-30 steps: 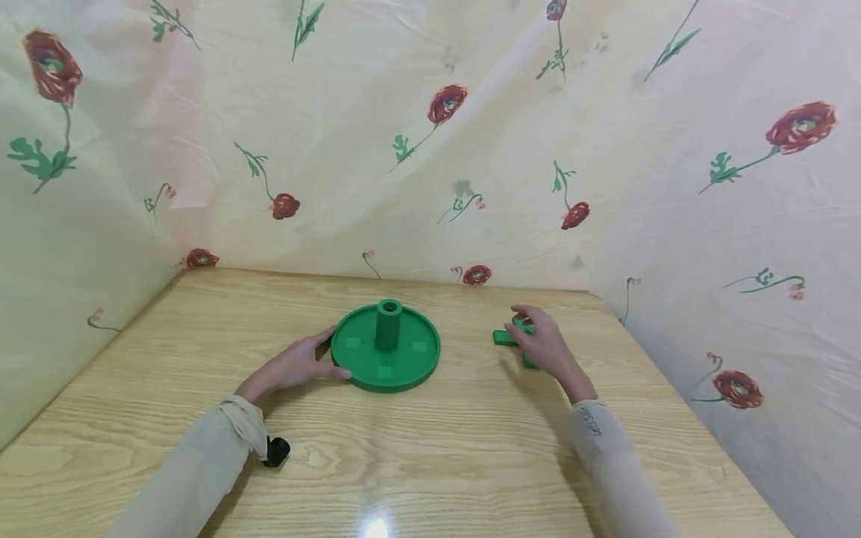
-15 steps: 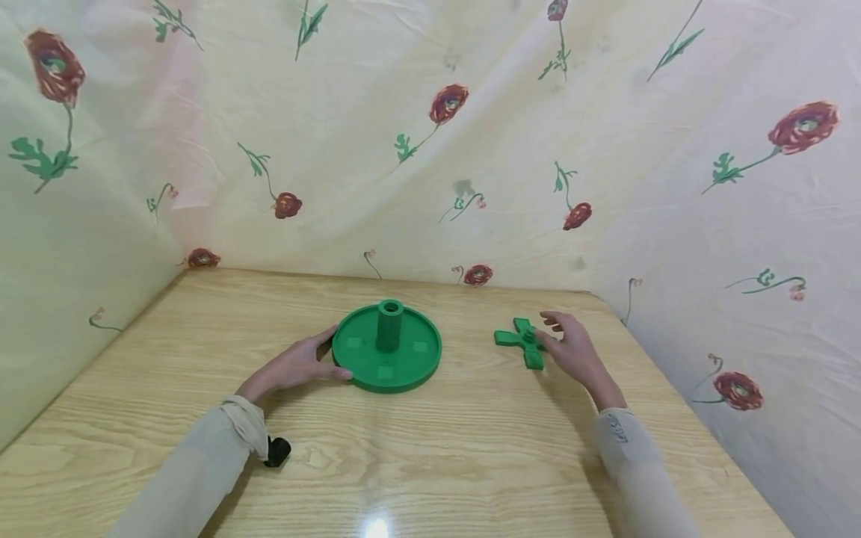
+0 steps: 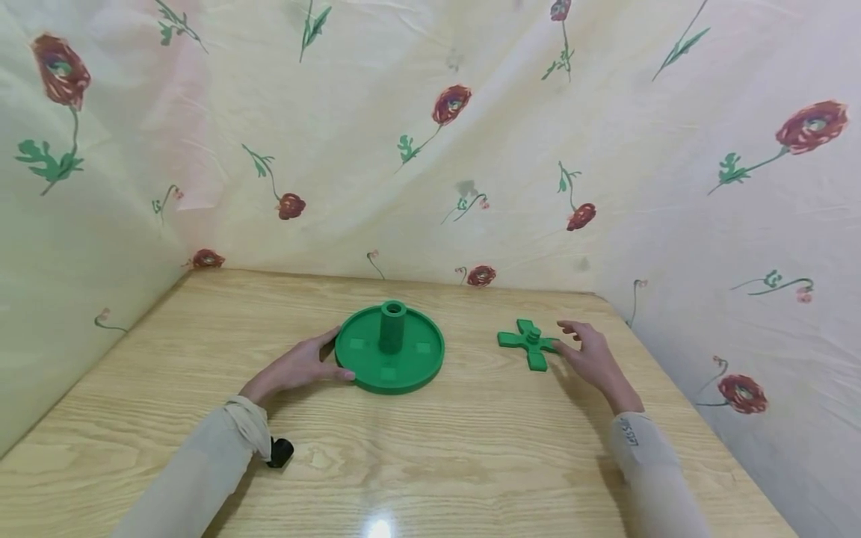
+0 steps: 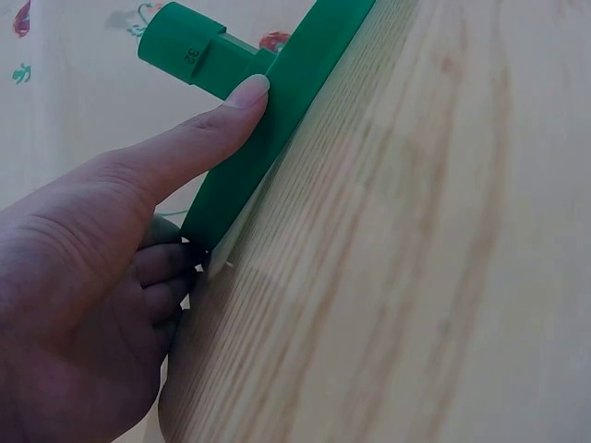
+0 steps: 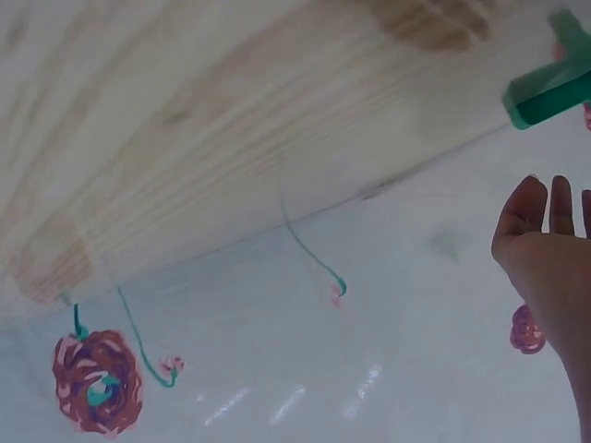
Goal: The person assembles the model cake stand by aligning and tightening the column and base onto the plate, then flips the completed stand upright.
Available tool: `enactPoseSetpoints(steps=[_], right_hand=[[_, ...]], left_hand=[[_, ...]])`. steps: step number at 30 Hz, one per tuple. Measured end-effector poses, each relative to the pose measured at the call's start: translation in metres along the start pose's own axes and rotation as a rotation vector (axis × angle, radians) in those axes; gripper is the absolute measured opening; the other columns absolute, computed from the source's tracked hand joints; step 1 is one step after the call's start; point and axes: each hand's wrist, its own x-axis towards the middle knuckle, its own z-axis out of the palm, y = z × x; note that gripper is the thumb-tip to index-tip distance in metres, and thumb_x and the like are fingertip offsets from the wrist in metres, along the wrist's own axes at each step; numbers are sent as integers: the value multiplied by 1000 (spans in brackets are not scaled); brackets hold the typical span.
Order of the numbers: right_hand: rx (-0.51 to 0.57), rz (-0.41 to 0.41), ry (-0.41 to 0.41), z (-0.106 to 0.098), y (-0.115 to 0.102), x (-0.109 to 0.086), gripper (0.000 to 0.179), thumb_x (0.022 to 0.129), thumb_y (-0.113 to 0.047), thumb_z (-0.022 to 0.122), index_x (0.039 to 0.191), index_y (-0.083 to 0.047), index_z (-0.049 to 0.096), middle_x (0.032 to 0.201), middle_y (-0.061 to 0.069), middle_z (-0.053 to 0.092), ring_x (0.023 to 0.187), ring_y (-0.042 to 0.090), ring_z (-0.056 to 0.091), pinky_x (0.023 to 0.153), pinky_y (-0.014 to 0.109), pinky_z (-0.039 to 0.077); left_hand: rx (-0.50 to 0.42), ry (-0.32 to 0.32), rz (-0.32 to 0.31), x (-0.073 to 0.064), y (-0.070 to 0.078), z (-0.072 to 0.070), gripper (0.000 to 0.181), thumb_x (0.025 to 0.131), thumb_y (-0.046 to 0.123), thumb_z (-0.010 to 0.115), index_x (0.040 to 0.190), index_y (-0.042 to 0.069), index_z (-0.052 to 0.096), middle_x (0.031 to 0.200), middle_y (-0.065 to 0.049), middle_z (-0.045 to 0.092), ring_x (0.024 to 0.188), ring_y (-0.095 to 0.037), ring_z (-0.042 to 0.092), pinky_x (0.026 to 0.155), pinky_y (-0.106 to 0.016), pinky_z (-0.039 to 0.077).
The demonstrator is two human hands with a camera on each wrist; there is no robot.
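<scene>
A round green tray-like base [image 3: 363, 365] with a raised rim lies on the table, and an upright hollow green post [image 3: 392, 330] rises from its middle. At its left edge my left hand [image 3: 306, 365] grips the rim. The left wrist view shows the thumb [image 4: 199, 138] against the rim's side and the other fingers curled at the lower edge. To the right lies a green four-armed cross piece [image 3: 531, 346] with a stepped knob upward. Beside its right arm hovers my right hand [image 3: 593, 362], fingers loosely bent and holding nothing, thumb tip close to that arm.
The wood-grain table [image 3: 430, 463] is bounded at the back and sides by flower-printed cloth [image 3: 363, 134]. A small black object [image 3: 281, 452] shows at the left sleeve's cuff. Bare tabletop lies between the base and the cross piece.
My right hand has drawn back to the right from above the cross piece, which now shows almost whole. The left hand and the round base have stayed in place.
</scene>
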Motion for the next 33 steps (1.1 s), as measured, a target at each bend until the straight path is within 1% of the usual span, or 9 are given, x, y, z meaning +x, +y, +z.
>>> enactPoseSetpoints(steps=[5,9,13,16,20,24,27,31,33], right_hand=[[-7,17,-27,-1,9,-2,48,103,-10,65,140,16,50,132,40,51,121,59,48,96,68,43],[0,68,-72,-2,14,-3,51,106,-16,62,144,14,47,137,39,48,126,59,41,99,70,39],[-11,108,-99,0,17,-3,52,106,-19,61,146,12,46,141,38,46,127,60,36,101,71,36],[-27,110,-102,2,20,-2,53,105,-18,62,146,12,46,142,38,47,128,60,34,102,70,33],[-28,104,-101,6,23,0,53,105,-15,62,145,15,45,144,38,46,132,59,31,106,70,27],[-34,93,-105,9,26,2,53,104,-13,61,145,17,44,145,39,45,135,58,30,108,68,22],[-44,92,-114,11,29,3,54,105,-13,60,146,17,42,145,40,45,136,57,31,108,67,21],[-45,113,-134,14,32,4,56,106,-16,60,147,16,41,147,39,42,135,58,28,108,68,23],[-51,107,-136,15,33,4,56,106,-17,60,147,16,42,146,40,43,134,59,29,107,69,24]], left_hand=[[8,2,-10,-1,0,0,111,88,45,83,164,-2,17,164,-28,25,151,-46,24,116,-64,28],[13,0,-7,-1,2,0,111,88,46,82,164,-2,17,164,-28,26,151,-45,24,116,-62,29],[6,3,-3,0,2,0,111,88,44,83,163,-3,17,164,-29,25,151,-45,23,116,-62,28],[2,2,-3,0,1,0,111,88,43,83,163,-3,17,164,-29,24,151,-46,22,116,-63,27],[5,1,8,1,0,-1,111,88,44,83,163,-4,17,165,-28,23,151,-45,22,117,-63,27],[2,4,9,1,-1,0,110,88,44,83,163,-4,17,165,-27,23,152,-44,21,117,-63,26],[-6,2,13,2,-1,0,110,88,43,83,163,-4,17,165,-28,23,152,-45,21,117,-63,26],[-17,-2,15,1,0,0,110,88,41,84,163,-5,17,165,-28,23,152,-44,21,117,-62,26],[-20,0,11,1,0,0,110,88,40,84,163,-4,17,165,-27,23,152,-44,21,118,-62,25]])
